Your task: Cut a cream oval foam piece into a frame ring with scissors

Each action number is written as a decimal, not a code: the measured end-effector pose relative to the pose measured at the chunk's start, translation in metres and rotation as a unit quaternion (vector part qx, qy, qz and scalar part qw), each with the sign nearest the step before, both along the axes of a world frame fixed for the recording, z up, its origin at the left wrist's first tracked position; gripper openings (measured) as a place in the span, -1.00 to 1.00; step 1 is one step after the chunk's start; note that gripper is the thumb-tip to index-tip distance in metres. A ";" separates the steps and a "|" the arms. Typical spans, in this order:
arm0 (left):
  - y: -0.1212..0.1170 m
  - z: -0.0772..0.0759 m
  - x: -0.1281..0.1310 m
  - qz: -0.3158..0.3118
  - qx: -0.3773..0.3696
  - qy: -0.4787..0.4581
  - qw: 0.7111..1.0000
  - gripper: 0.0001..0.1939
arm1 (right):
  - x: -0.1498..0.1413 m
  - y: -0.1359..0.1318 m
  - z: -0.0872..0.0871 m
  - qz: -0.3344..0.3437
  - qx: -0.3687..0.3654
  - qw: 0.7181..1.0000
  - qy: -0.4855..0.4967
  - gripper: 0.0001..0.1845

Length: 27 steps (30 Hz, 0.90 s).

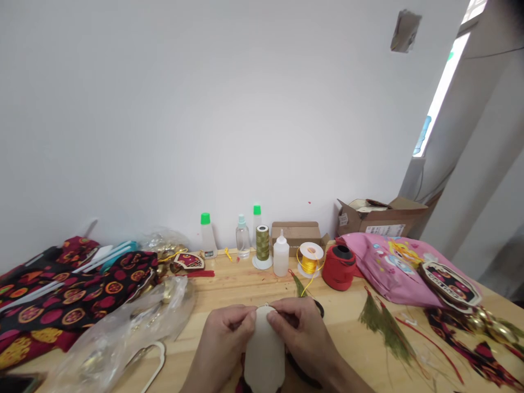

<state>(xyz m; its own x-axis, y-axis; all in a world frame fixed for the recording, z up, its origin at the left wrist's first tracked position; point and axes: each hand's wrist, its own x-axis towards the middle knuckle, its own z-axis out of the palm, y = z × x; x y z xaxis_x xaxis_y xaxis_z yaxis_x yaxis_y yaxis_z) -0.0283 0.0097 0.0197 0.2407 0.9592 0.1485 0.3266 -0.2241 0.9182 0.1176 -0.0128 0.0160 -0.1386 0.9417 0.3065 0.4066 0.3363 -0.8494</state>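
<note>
A pale, flat wooden plaque (265, 352) with a rounded top and a small hole or loop at its upper edge is held between both hands, low in the middle of the view. My left hand (229, 338) pinches its upper left edge with thumb and fingers. On the opposite edge, my right hand (301, 333) grips it, thumb lying on the face. Dark red patterned fabric peeks out beneath the plaque. Behind my right hand shows part of a black handle or loop (319, 309), mostly covered.
Along the wall stand a green-capped bottle (208, 237), a squeeze bottle (281, 255), olive thread (262, 244), a yellow cord spool (310, 259) and a red thread cone (339, 267). Patterned cloth (77, 292) and a plastic bag (126, 327) lie left; a pink bag (393, 262) and green tassels (387, 325) lie right.
</note>
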 end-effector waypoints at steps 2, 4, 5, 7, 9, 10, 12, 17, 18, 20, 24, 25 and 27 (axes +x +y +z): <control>0.002 -0.003 -0.003 -0.022 0.012 0.004 1.000 -0.68 | 0.001 0.000 -0.001 0.013 -0.016 1.000 0.009 -0.71; 0.005 -0.005 -0.005 -0.046 0.009 0.010 0.999 -0.68 | 0.002 0.001 0.000 0.012 0.003 1.000 -0.017 -0.72; 0.006 -0.005 -0.006 -0.058 0.000 0.014 0.998 -0.68 | 0.003 0.001 0.001 0.009 0.020 0.999 -0.038 -0.72; 0.008 -0.007 -0.006 -0.076 -0.017 0.021 0.997 -0.67 | 0.004 0.001 0.003 0.005 0.052 0.995 -0.079 -0.73; 0.008 -0.009 -0.006 -0.079 -0.018 0.024 0.996 -0.65 | 0.005 0.002 0.005 0.002 0.067 0.993 -0.097 -0.73; 0.008 -0.010 -0.005 -0.072 -0.015 0.023 0.997 -0.65 | 0.005 0.002 0.005 0.000 0.067 0.993 -0.097 -0.72; 0.007 -0.011 -0.005 -0.052 -0.012 0.018 0.998 -0.65 | 0.004 0.003 0.004 0.003 0.053 0.995 -0.080 -0.72; 0.010 -0.008 -0.008 0.029 -0.071 -0.071 0.995 -0.76 | 0.004 0.004 0.000 0.018 -0.036 0.998 0.047 -0.73; 0.011 -0.007 -0.008 0.042 -0.089 -0.098 0.990 -0.77 | 0.005 0.004 0.000 0.021 -0.053 0.995 0.083 -0.73; 0.012 -0.005 -0.009 0.042 -0.114 -0.132 0.984 -0.74 | 0.006 0.005 0.001 0.033 -0.081 0.985 0.150 -0.73; 0.012 -0.006 -0.006 0.021 -0.117 -0.133 0.984 -0.79 | 0.008 0.009 0.004 0.044 -0.111 0.967 0.227 -0.67; 0.011 -0.007 -0.005 0.023 -0.131 -0.128 0.983 -0.80 | 0.008 0.010 0.004 0.044 -0.114 0.964 0.237 -0.67; 0.009 -0.007 -0.003 0.025 -0.162 -0.121 0.979 -0.80 | 0.009 0.011 0.005 0.047 -0.117 0.959 0.253 -0.68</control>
<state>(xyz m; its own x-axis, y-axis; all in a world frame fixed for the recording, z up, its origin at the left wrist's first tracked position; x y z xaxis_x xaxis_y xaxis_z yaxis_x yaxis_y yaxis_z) -0.0312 0.0184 0.0122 0.1873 0.9752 -0.1179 0.0941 0.1017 0.9904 0.1261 -0.0023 0.0213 -0.1158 0.9834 0.1397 -0.1012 0.1283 -0.9866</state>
